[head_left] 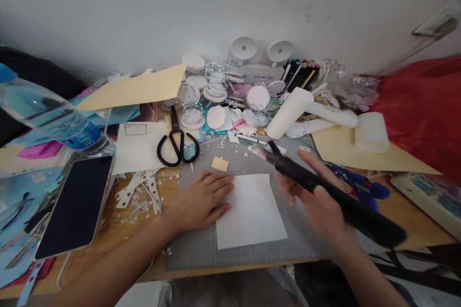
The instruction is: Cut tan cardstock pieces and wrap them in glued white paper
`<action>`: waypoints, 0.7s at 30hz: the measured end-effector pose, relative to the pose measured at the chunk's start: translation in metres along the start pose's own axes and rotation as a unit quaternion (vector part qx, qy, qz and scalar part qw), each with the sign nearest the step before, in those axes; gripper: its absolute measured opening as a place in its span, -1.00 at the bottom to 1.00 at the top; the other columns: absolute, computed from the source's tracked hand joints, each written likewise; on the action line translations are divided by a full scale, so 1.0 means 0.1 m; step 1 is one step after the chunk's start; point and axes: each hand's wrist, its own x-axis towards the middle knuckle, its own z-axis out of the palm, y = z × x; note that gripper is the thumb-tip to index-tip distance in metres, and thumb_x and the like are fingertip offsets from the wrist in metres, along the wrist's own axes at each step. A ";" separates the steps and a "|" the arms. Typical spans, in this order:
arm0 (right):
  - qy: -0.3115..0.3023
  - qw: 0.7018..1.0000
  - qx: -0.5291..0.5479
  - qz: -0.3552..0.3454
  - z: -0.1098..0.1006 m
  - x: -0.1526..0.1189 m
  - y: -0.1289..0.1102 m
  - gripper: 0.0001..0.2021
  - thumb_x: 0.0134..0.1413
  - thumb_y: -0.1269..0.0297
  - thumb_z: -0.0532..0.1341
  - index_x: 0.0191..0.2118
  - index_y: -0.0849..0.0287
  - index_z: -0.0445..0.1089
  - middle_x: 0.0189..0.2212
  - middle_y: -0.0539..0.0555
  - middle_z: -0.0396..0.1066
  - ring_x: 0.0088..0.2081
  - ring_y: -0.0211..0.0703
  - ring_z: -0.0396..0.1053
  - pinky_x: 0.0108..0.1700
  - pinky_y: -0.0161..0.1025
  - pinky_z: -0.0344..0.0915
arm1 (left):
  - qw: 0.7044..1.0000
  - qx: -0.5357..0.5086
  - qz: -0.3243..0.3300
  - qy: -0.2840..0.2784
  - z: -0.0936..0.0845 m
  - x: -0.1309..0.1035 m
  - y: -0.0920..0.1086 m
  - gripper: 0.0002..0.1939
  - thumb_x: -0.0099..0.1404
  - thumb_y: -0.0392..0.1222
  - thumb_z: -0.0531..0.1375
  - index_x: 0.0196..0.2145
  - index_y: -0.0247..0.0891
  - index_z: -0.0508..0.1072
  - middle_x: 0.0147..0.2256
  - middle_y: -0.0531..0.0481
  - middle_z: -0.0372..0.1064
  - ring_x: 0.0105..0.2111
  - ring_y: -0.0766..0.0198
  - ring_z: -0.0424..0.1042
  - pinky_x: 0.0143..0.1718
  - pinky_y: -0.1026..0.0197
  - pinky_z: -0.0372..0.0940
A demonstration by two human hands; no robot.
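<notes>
My left hand (pixel 207 199) lies flat with fingers stretched out, its fingertips at the left edge of a white sheet of paper (pixel 252 216). The sheet rests on a grey cutting mat (pixel 194 249). In my right hand (pixel 324 211) is a long black corded tool (pixel 345 199) with a narrow pale tip, held in the air above the right side of the mat. That tip is blurred and points up and left. A small tan card piece (pixel 219 164) sits just beyond my left hand. Black-handled scissors (pixel 176 141) lie farther back on the left.
On the left are a phone (pixel 77 206), a water bottle (pixel 65 120) and paper scraps (pixel 140 189). White paper discs (pixel 216 91) and markers (pixel 298 74) crowd the back. A white folding lamp (pixel 291 112), a blue glue gun (pixel 363 184) and a red bag (pixel 421 100) are at the right.
</notes>
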 end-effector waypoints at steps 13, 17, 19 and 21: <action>-0.009 0.994 -0.111 0.008 0.56 0.24 0.26 -0.77 0.08 0.28 0.21 -0.14 0.05 0.19 -0.39 -0.06 0.31 -0.44 -0.26 0.32 -0.44 -0.32 0.32 | 1.000 0.021 -0.010 -0.006 0.01 0.02 0.01 -0.61 0.41 -0.09 0.00 0.11 -0.29 0.30 0.19 -0.16 0.24 0.15 0.02 0.24 0.12 -0.08 0.06; -0.013 0.988 -0.153 0.012 0.53 0.23 0.30 -0.84 0.04 0.41 0.17 -0.31 0.05 0.14 -0.57 -0.17 0.08 -0.63 -0.36 0.06 -0.66 -0.43 0.04 | 0.999 0.043 -0.012 0.007 0.02 0.03 0.00 -0.63 0.41 -0.08 0.00 0.08 -0.27 0.33 0.16 -0.12 0.29 0.11 0.04 0.29 0.09 -0.06 0.08; -0.027 0.988 -0.151 -0.005 0.52 0.22 0.36 -0.82 0.01 0.43 0.16 -0.32 0.04 0.14 -0.59 -0.17 0.09 -0.64 -0.36 0.07 -0.67 -0.42 0.02 | 0.999 0.051 -0.010 0.014 0.02 0.04 -0.01 -0.64 0.42 -0.08 0.00 0.08 -0.25 0.34 0.15 -0.09 0.30 0.10 0.04 0.29 0.08 -0.05 0.07; -0.054 0.987 -0.150 -0.013 0.50 0.19 0.44 -0.80 -0.02 0.42 0.17 -0.31 0.03 0.13 -0.60 -0.17 0.13 -0.65 -0.34 0.11 -0.66 -0.40 0.06 | 0.998 0.058 -0.010 0.014 0.02 0.05 -0.01 -0.64 0.42 -0.09 0.00 0.08 -0.25 0.34 0.16 -0.06 0.29 0.10 0.05 0.29 0.08 -0.04 0.06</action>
